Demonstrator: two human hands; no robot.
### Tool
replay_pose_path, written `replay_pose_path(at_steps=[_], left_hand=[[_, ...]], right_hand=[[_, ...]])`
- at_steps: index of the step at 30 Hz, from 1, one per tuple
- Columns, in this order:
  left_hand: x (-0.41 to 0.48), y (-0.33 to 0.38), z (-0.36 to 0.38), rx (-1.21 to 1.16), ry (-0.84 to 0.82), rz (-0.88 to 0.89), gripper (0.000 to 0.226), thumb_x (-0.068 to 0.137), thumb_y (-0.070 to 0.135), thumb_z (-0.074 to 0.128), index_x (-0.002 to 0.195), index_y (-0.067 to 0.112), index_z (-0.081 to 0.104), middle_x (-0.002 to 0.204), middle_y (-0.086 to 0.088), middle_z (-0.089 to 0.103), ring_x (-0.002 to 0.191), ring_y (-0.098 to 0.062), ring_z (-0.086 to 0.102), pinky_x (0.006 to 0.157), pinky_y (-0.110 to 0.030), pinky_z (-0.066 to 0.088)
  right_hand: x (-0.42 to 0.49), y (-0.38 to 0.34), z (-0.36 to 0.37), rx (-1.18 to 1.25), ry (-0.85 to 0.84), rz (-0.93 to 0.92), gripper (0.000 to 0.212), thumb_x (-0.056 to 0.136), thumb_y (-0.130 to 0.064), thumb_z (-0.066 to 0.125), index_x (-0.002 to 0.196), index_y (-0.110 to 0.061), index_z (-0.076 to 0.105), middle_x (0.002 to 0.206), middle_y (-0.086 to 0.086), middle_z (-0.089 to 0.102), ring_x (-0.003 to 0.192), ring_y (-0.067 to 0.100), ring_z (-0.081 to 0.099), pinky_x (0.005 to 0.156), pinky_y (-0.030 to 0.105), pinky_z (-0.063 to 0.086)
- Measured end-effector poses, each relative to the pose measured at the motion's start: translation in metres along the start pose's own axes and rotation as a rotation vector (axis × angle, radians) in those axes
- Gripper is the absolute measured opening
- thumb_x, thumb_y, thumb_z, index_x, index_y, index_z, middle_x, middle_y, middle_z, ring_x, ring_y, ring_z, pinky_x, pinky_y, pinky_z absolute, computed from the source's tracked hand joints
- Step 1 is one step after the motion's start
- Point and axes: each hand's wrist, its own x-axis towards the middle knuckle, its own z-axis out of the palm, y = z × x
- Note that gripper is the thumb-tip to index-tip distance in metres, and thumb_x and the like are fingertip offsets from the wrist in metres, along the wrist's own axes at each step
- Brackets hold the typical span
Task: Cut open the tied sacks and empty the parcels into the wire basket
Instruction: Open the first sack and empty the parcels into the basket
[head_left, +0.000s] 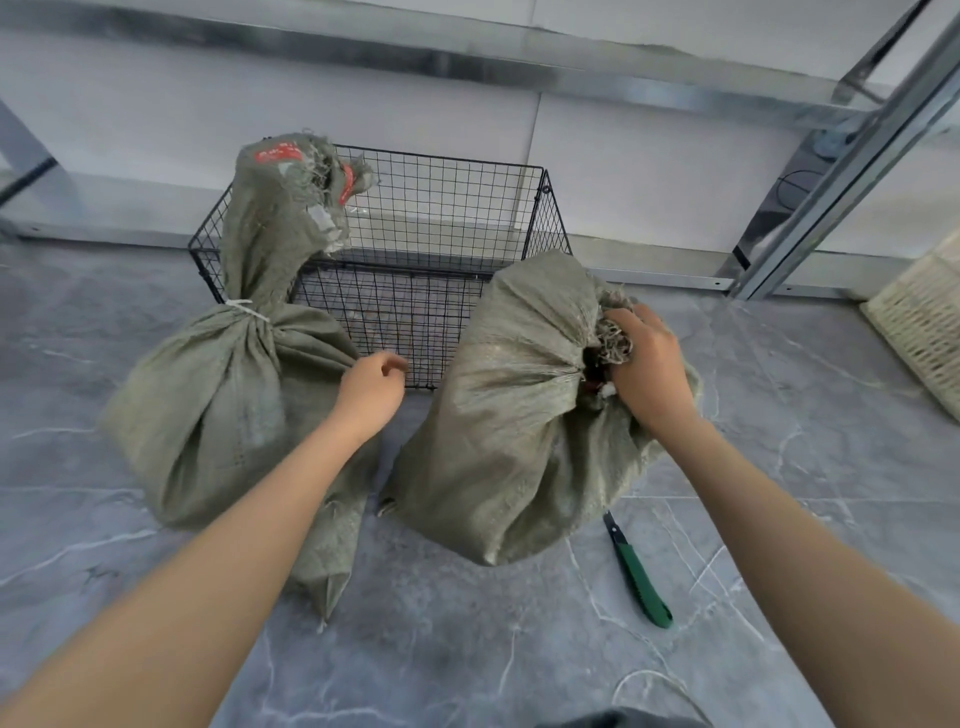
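Blade: green cutter (639, 571) flat on the floor (467, 649), tip pointing away toward right sack (509, 415).
Right: right hand (652, 371) grips that sack's frayed neck, which is turned rightward.
Left: left hand (371, 389) loosely curled, empty, beside left sack (208, 395).
Tied: left sack's neck upright against wire basket (441, 208).
Room: grey marbled tiles, steel racking (519, 67).

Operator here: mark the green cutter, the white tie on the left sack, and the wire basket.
green cutter (637, 571), head view, on its green handle.
white tie (249, 307), head view, on the band at the gathered neck.
wire basket (447, 208), head view, on its back wall mesh.
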Motion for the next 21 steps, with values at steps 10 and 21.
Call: replay_pose_path(at_steps=[10,21], left_hand=[[0.005,-0.065,0.05,-0.053,-0.174,-0.175,0.026,0.09,0.006,0.046,0.105,0.008,0.068,0.107,-0.012,0.067,0.104,-0.028,0.06,0.094,-0.034,0.047],[0.002,-0.115,0.097,-0.172,-0.119,-0.362,0.029,0.089,0.008,0.046,0.109,0.008,0.067,0.116,-0.015,0.065,0.108,-0.032,0.059,0.093,-0.038,0.048]], right_hand=[[-0.002,-0.001,0.003,0.018,0.021,0.011,0.062,0.07,0.022,0.055,0.127,-0.003,0.057,0.126,0.018,0.054,0.113,0.035,0.051,0.087,0.035,0.042],[-0.004,0.009,0.008,0.063,0.061,0.052,0.065,0.073,0.02,0.052,0.131,-0.008,0.055,0.136,0.015,0.05,0.124,0.031,0.048,0.095,0.025,0.035]])
